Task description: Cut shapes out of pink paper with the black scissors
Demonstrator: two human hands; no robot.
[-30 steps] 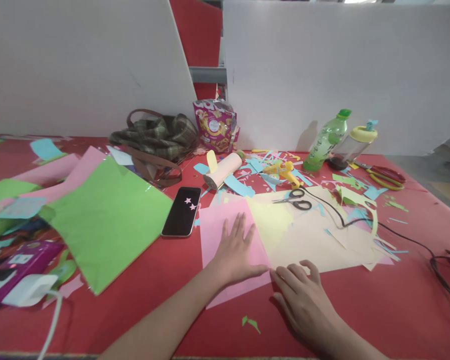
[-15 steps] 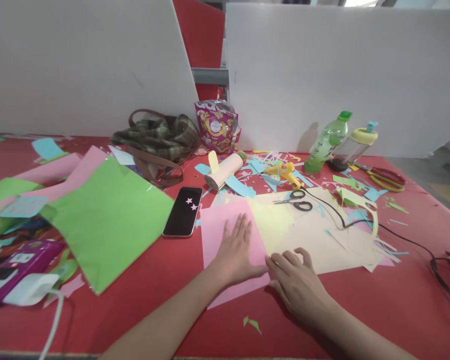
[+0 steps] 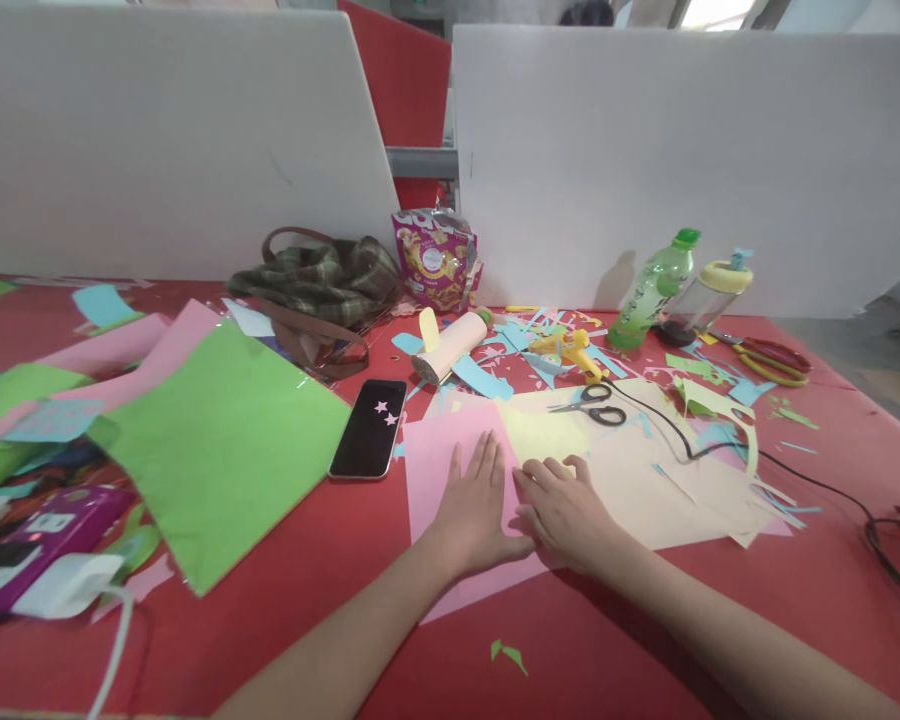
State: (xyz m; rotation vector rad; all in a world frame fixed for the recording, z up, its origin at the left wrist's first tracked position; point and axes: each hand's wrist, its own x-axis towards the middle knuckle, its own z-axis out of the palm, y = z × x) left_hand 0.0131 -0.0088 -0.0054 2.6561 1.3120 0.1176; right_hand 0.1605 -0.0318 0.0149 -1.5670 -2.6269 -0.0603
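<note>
My left hand (image 3: 474, 515) lies flat and open on a folded-looking sheet of pink paper (image 3: 429, 490), its fingers pointing away from me and its thumb out to the right. Close by on the right, my right hand (image 3: 566, 510) rests with bent fingers, their tips touching the pink sheet's right edge and the thumb a little apart. That hand grips nothing that I can see. Beneath the pink sheet's right side lie a pale yellow sheet (image 3: 544, 433) and a cream sheet (image 3: 656, 500). Black-handled scissors (image 3: 600, 405) lie beyond my right hand.
Left of the pink sheet are a phone (image 3: 367, 430) and green paper (image 3: 232, 450). Behind stand a paper roll (image 3: 450, 348), yellow glue gun (image 3: 570, 350), snack bag (image 3: 435, 260) and green bottle (image 3: 654, 290). A black cord (image 3: 795, 468) crosses the right side among paper scraps.
My right hand has slid away from me and slightly left along the pink sheet's right edge. My left hand stays pressed in place. The view has tilted up slightly.
</note>
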